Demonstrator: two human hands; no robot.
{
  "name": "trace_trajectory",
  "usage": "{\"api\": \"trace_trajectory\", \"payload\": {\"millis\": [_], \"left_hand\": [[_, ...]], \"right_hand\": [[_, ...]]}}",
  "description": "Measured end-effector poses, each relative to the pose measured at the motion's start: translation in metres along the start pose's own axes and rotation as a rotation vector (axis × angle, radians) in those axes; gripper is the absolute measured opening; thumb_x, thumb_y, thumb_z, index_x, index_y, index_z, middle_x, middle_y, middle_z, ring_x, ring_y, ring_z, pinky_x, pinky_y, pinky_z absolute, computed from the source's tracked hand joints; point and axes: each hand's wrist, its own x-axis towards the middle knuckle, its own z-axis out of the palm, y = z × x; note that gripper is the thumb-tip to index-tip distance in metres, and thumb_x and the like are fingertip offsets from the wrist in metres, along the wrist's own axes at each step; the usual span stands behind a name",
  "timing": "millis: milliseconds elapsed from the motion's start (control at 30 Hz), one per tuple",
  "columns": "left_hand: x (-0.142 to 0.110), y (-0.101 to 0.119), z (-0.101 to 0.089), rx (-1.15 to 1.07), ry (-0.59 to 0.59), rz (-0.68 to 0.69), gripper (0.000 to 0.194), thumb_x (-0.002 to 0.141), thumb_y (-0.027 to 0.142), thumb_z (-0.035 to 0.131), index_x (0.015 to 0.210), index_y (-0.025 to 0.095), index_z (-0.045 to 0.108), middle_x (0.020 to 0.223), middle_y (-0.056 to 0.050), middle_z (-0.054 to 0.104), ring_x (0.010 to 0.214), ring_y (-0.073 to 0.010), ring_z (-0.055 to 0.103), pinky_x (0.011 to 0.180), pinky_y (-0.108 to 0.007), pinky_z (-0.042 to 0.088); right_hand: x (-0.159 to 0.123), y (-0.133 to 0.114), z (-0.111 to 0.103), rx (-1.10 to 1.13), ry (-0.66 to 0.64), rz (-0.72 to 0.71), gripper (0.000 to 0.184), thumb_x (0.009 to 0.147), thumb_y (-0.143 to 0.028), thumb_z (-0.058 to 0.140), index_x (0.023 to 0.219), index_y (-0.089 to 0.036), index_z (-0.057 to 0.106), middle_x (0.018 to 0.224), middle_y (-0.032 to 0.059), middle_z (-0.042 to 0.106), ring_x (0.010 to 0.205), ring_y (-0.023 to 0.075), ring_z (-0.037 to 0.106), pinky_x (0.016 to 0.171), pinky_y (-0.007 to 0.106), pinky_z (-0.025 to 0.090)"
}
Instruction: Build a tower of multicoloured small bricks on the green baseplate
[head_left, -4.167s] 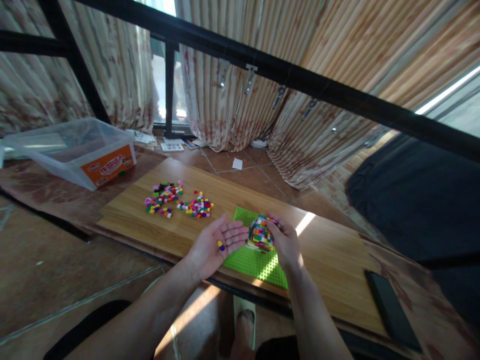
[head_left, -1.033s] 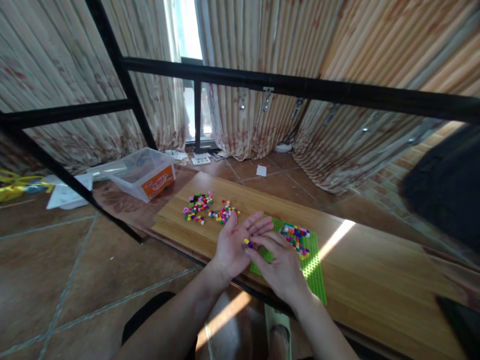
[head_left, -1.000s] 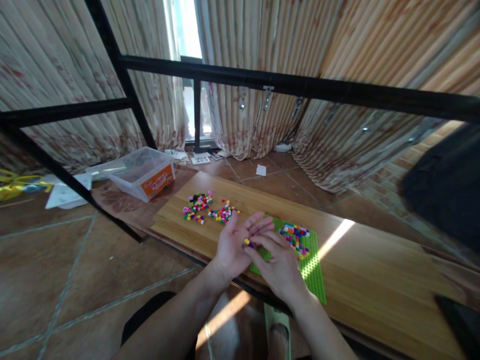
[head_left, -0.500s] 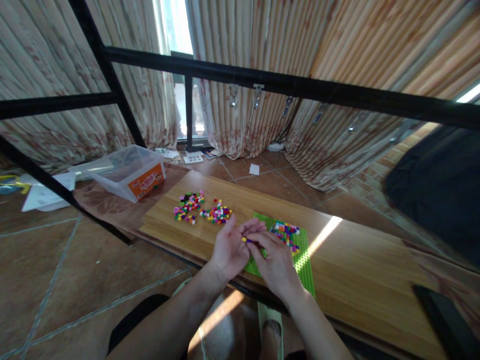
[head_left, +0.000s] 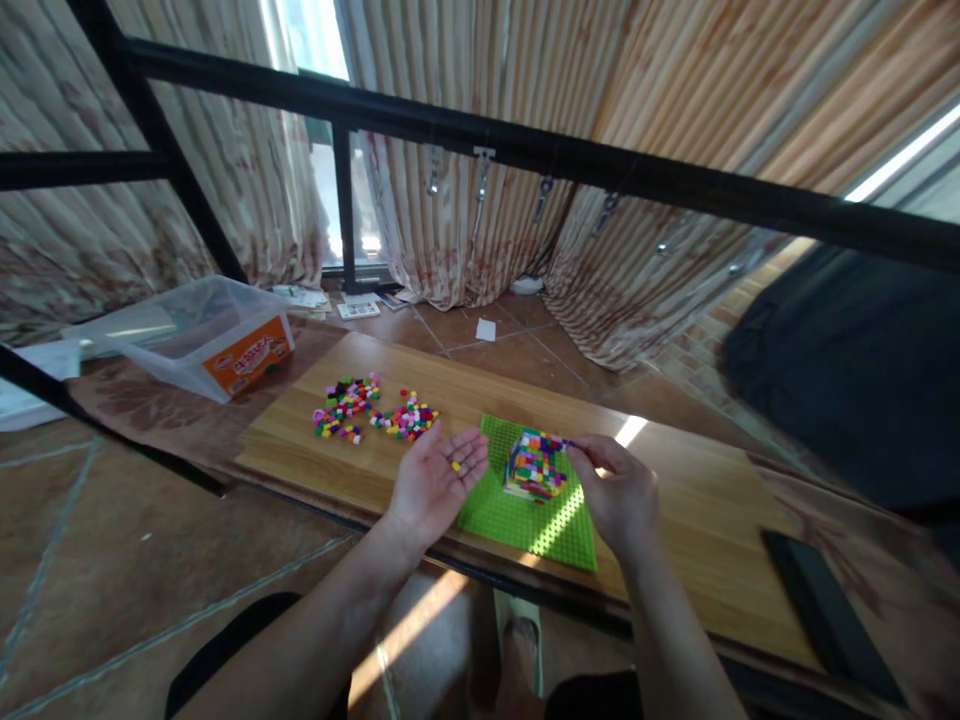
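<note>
In the head view, the left hand (head_left: pixel 431 487) is palm up, its fingers held out nearly straight and slightly apart, with a yellow brick (head_left: pixel 456 466) lying on them. The fingertips are near the left edge of the green plate (head_left: pixel 480 510). The right hand (head_left: pixel 619 492) pinches a purple brick (head_left: pixel 568 444) between thumb and forefinger, at the upper right corner of the block (head_left: pixel 535 465); whether the brick touches the block, I cannot tell. The block, built of many colored bricks, stands on the plate, right of its middle.

The plate lies on the board (head_left: pixel 675 510), crossed by a strip of sunlight. To its left on the board are two loose piles of mixed bricks, the left pile (head_left: pixel 347 408) and the right pile (head_left: pixel 410 418), near each other. Beyond the board's left end sits a clear tub (head_left: pixel 172 350) with an orange label (head_left: pixel 249 358). A dark slab (head_left: pixel 831 615) lies at the board's right end.
</note>
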Motion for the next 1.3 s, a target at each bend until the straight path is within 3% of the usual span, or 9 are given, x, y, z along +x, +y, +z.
{"api": "trace_trajectory", "payload": {"millis": [200, 433, 733, 1000, 1200, 1300], "left_hand": [[0.000, 0.000, 0.002, 0.010, 0.018, 0.003, 0.035, 0.088, 0.034, 0.046, 0.086, 0.007, 0.068, 0.082, -0.014, 0.068, 0.078, -0.0176, 0.065, 0.075, -0.029, 0.053], [0.000, 0.003, 0.003, 0.024, 0.039, -0.003, 0.034, 0.087, 0.033, 0.046, 0.085, 0.006, 0.068, 0.081, -0.014, 0.068, 0.076, -0.0180, 0.065, 0.072, -0.029, 0.054], [-0.001, 0.004, 0.002, 0.020, 0.025, 0.003, 0.035, 0.088, 0.032, 0.046, 0.084, 0.006, 0.068, 0.081, -0.014, 0.068, 0.076, -0.0180, 0.065, 0.070, -0.028, 0.054], [-0.001, 0.004, 0.002, 0.025, 0.033, -0.002, 0.032, 0.087, 0.031, 0.047, 0.085, 0.007, 0.068, 0.080, -0.014, 0.068, 0.075, -0.0175, 0.065, 0.070, -0.028, 0.054], [0.000, 0.004, 0.002, 0.021, 0.038, -0.010, 0.033, 0.087, 0.031, 0.047, 0.083, 0.007, 0.068, 0.080, -0.013, 0.069, 0.074, -0.0172, 0.065, 0.070, -0.028, 0.054], [0.000, 0.003, 0.002, 0.026, 0.032, -0.016, 0.033, 0.087, 0.031, 0.047, 0.083, 0.006, 0.068, 0.080, -0.013, 0.069, 0.074, -0.0167, 0.064, 0.070, -0.028, 0.054]], "right_hand": [[0.004, 0.012, 0.010, 0.033, -0.047, -0.028, 0.018, 0.077, -0.036, 0.062, 0.081, -0.022, 0.072, 0.091, 0.0046, 0.065, 0.086, 0.0187, 0.061, 0.075, 0.033, 0.050], [0.009, 0.018, 0.014, 0.024, -0.023, -0.005, 0.015, 0.072, -0.037, 0.066, 0.078, -0.025, 0.074, 0.090, 0.0030, 0.064, 0.087, 0.0184, 0.060, 0.081, 0.036, 0.049], [0.009, 0.028, 0.022, 0.035, -0.013, 0.019, 0.015, 0.068, -0.038, 0.070, 0.076, -0.026, 0.074, 0.094, 0.0027, 0.065, 0.089, 0.0188, 0.060, 0.081, 0.037, 0.049], [0.010, 0.024, 0.015, 0.040, -0.064, 0.063, 0.022, 0.066, -0.042, 0.070, 0.082, -0.026, 0.074, 0.098, 0.0039, 0.065, 0.091, 0.0203, 0.061, 0.074, 0.034, 0.050], [0.013, 0.028, 0.014, 0.216, -0.024, 0.212, 0.029, 0.067, -0.043, 0.070, 0.083, -0.020, 0.073, 0.091, 0.0072, 0.070, 0.077, 0.0182, 0.063, 0.068, 0.033, 0.051], [0.013, 0.029, 0.019, 0.249, -0.025, 0.285, 0.033, 0.066, -0.045, 0.070, 0.086, -0.018, 0.072, 0.091, 0.0083, 0.071, 0.080, 0.0189, 0.064, 0.070, 0.033, 0.052]]}}
